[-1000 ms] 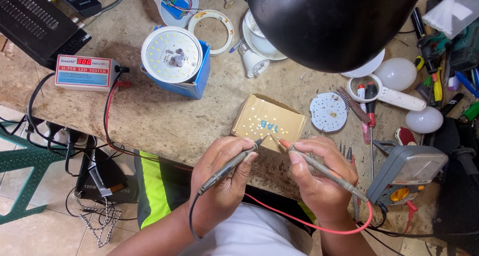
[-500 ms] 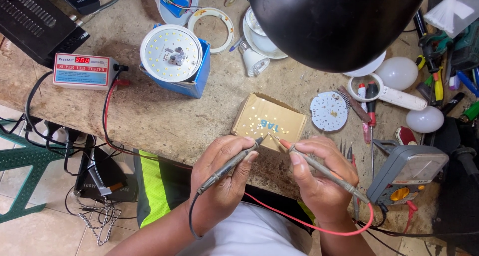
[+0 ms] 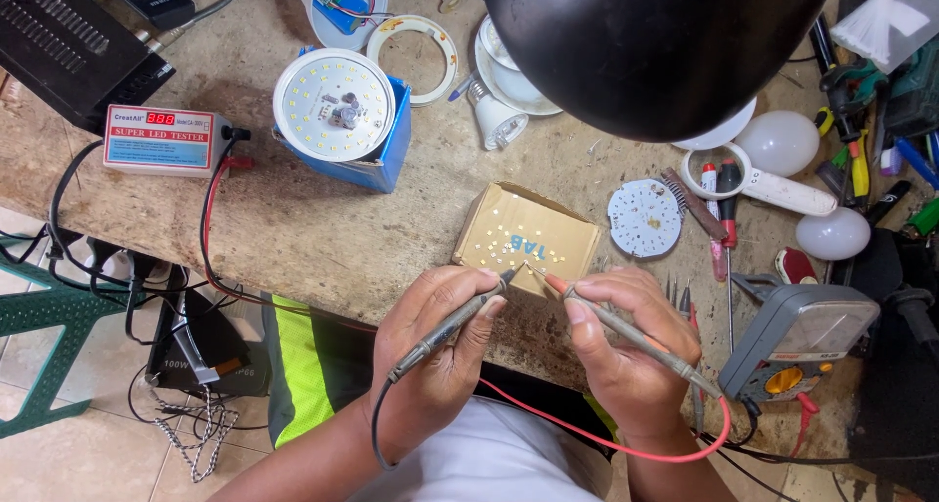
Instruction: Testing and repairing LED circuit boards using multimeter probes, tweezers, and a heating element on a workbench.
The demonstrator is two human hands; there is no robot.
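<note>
- Left hand [image 3: 437, 350] curled, fingers pressed together, pinching a slim grey-black test probe [image 3: 452, 326] between thumb and forefinger.
- Long axis of that probe slanted, tip pointing up and to the right, black lead trailing down past the wrist.
- Just beyond both sets of fingertips: small tan cardboard box [image 3: 526, 238] dotted with tiny pale parts, lying flat on the worn wooden bench [image 3: 293, 228].
- Right hand [image 3: 626, 355] curled the same way, pinching a slim probe with a red tip [image 3: 626, 328].
- Long axis of this one slanted the other way, tip pointing up and to the left, red lead looping under the wrist.
- Both tips nearly meeting at the near edge of the box.
- Right of the right hand: grey handheld meter [image 3: 797, 341].
</note>
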